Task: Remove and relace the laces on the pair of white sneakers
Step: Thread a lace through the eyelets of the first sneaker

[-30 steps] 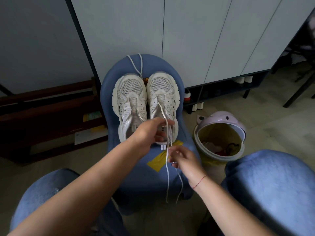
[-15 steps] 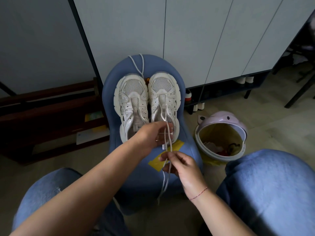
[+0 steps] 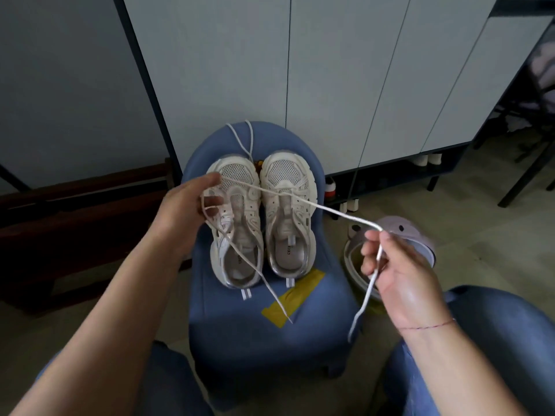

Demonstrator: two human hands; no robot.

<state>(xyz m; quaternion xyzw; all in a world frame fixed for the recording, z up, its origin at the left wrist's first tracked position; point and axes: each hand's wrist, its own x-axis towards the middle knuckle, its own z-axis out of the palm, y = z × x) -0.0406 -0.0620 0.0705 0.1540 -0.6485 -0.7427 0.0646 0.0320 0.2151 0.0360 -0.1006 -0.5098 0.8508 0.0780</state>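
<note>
Blue stool point(image 3: 255, 340), sneakers point(image 3: 285, 172) atop; lace point(image 3: 330, 210) stretched between left grip point(image 3: 186, 208), right grip point(image 3: 399, 271), both pinching.

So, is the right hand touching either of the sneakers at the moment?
No, the right hand pinches the lace out beside the chair, apart from both sneakers.

A small blue chair point(image 3: 240, 340) stands on the greyish floor point(image 3: 480, 223) before tall white cabinet doors point(image 3: 330, 70). A yellow tape patch point(image 3: 292, 298) is stuck on its seat. Just beside it to the right sits a lilac bin point(image 3: 411, 235). Small bottles point(image 3: 330, 187) stand under the cabinet. Dark wooden rails point(image 3: 75, 205) lie to the left.
</note>
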